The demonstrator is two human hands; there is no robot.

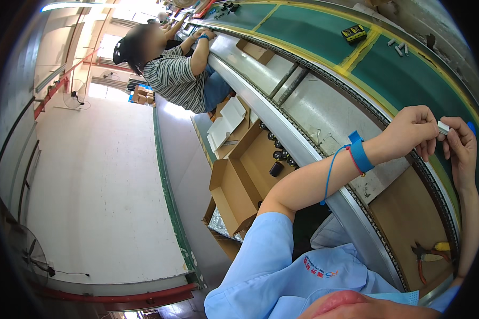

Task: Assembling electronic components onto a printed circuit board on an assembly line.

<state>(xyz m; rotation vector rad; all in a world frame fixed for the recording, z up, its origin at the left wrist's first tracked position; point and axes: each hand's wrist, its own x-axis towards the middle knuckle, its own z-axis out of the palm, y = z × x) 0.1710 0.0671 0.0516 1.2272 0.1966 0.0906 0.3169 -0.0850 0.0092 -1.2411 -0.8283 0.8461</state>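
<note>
Over the green work surface at the right, my two hands meet at a small pale grey-white block-shaped piece (443,127). My left hand (411,130) pinches it from one side, with a blue wrist strap (361,153) and cord on that arm. From the other side, my right hand (461,146) has thumb and fingers closed against the same piece. Fingers cover much of it, so its exact kind does not show. A blue spot (471,127) sits just behind my right fingers.
Orange-handled pliers (419,258) lie below my right forearm. On the green belt (314,32) are a yellow-black box (354,33) and several silver cylinders (399,49). An open cardboard box (250,159) with black round parts stands left of the metal rail (298,143). A person (170,74) works farther along.
</note>
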